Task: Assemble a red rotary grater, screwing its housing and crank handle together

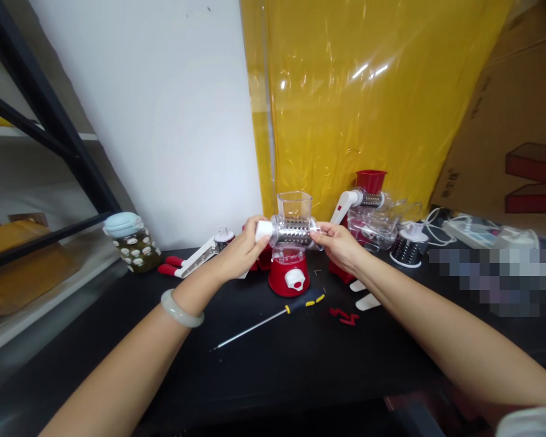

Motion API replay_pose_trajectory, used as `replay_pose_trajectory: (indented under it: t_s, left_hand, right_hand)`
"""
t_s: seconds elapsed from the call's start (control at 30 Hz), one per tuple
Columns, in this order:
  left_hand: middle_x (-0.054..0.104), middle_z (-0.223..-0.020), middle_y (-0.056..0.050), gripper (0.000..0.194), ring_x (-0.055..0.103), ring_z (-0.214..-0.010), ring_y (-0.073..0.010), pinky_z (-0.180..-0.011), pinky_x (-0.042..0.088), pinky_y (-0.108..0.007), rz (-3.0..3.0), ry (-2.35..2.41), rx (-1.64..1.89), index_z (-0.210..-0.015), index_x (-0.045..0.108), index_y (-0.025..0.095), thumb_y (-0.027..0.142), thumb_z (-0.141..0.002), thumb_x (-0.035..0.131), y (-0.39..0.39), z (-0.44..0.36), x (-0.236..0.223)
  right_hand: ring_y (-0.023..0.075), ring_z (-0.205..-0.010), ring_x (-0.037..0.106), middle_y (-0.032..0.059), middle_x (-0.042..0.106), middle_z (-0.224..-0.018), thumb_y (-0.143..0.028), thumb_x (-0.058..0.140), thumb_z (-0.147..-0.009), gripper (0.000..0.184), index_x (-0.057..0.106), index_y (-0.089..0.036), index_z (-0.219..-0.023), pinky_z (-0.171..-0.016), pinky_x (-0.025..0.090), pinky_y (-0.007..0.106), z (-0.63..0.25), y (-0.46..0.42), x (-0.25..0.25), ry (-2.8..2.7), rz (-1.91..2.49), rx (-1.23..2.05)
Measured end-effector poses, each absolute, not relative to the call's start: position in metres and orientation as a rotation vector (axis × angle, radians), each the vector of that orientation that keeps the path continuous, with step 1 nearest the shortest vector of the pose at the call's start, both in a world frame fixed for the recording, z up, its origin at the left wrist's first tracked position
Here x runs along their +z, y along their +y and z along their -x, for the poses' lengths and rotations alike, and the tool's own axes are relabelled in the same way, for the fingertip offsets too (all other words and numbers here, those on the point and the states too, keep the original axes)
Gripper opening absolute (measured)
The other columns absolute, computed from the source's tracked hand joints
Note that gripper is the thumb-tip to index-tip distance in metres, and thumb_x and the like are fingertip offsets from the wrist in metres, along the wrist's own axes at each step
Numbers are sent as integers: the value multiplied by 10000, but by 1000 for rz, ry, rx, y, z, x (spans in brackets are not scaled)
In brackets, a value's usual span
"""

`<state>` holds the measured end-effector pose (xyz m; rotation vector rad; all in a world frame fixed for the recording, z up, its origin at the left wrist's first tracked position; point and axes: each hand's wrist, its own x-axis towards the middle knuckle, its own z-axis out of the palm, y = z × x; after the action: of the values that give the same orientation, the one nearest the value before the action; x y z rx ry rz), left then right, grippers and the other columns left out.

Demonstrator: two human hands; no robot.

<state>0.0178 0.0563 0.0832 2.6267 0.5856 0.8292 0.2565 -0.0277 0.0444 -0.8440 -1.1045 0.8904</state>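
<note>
A rotary drum grater with a red base [279, 277] and a clear hopper [295, 204] stands upright on the black table. Its perforated metal drum [295, 232] lies sideways inside the clear housing. My left hand [246, 247] is closed on the white end piece [264, 230] at the drum's left side. At the housing's right opening, the fingers of my right hand [339, 244] pinch the drum's right end. On the front of the base sits a white knob [295, 280] with a red centre. A screwdriver [264, 328] lies in front of the base.
Small red pieces [344, 316] and white strips [367, 302] lie to the right. Behind them are another grater with a red hopper [370, 180] and a loose drum [409, 246]. Red-handled parts [173, 265] and a lidded jar [134, 243] are at left. White cables trail at right.
</note>
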Motion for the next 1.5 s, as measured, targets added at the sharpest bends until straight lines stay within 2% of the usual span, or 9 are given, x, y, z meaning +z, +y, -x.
replay_pose_trajectory:
  t_s: [0.43, 0.73, 0.83, 1.0, 1.1, 1.2, 1.3, 1.4, 1.5]
  left_hand:
    - [505, -1187, -114, 420, 527, -1057, -244, -964, 401, -432, -2503, 557, 957, -1310, 317, 182, 438, -981, 365, 60, -27, 72]
    - [476, -1279, -134, 436, 530, -1077, -238, -978, 405, -422, -2484, 507, 962, -1324, 317, 185, 442, -979, 384, 67, -22, 68]
    - [473, -1298, -129, 437, 543, -1052, -222, -954, 430, -403, -2434, 475, 972, -1336, 321, 197, 439, -980, 397, 69, -21, 67]
    - [549, -1181, -95, 429, 559, -1012, -211, -902, 460, -362, -2326, 412, 1041, -1299, 386, 195, 434, -954, 475, 69, -22, 66]
    - [549, -1183, -95, 427, 552, -1030, -211, -922, 456, -364, -2303, 388, 1073, -1286, 407, 193, 437, -947, 495, 69, -23, 65]
    - [548, -1126, -91, 460, 563, -883, -187, -766, 505, -329, -2226, 410, 1043, -1314, 385, 193, 467, -954, 466, 69, -24, 63]
    - [537, -1113, -86, 503, 548, -778, -161, -640, 501, -292, -2147, 402, 1029, -1335, 375, 201, 498, -941, 473, 68, -24, 61]
    - [533, -1140, -92, 502, 555, -783, -157, -640, 503, -290, -2146, 403, 1035, -1341, 374, 199, 490, -944, 473, 69, -25, 59]
    - [532, -1196, -109, 468, 576, -908, -187, -742, 512, -319, -2234, 403, 1060, -1339, 371, 199, 454, -958, 467, 70, -26, 58]
  right_hand:
    - [136, -689, 633, 2, 734, -736, -426, 886, -524, 356, 739, -206, -762, -781, 475, 302, -254, -29, 47, -1079, 855, 903]
    - [131, -660, 620, 4, 727, -710, -322, 909, -484, 328, 733, -192, -729, -711, 476, 283, -255, -31, 45, -1081, 908, 906]
    - [129, -665, 622, 1, 727, -717, -350, 907, -495, 336, 725, -200, -735, -720, 483, 282, -255, -32, 43, -1065, 892, 903]
    - [126, -607, 609, 0, 695, -655, -516, 818, -626, 346, 700, -204, -715, -714, 500, 310, -255, -38, 46, -1048, 834, 951]
    - [145, -614, 622, 10, 695, -652, -516, 805, -644, 343, 690, -203, -723, -732, 511, 340, -256, -41, 48, -1058, 798, 994]
    - [153, -636, 632, 21, 706, -684, -494, 792, -668, 315, 694, -203, -736, -763, 509, 357, -257, -41, 48, -1070, 765, 1024]
    - [160, -658, 638, 30, 705, -688, -497, 776, -686, 309, 700, -201, -738, -782, 499, 365, -258, -41, 47, -1079, 745, 1037]
    - [179, -705, 651, 35, 707, -695, -490, 783, -676, 307, 715, -202, -759, -807, 488, 375, -258, -41, 46, -1089, 739, 1030]
    - [184, -747, 652, 32, 715, -725, -474, 790, -677, 294, 731, -206, -782, -834, 475, 374, -258, -41, 44, -1091, 748, 998]
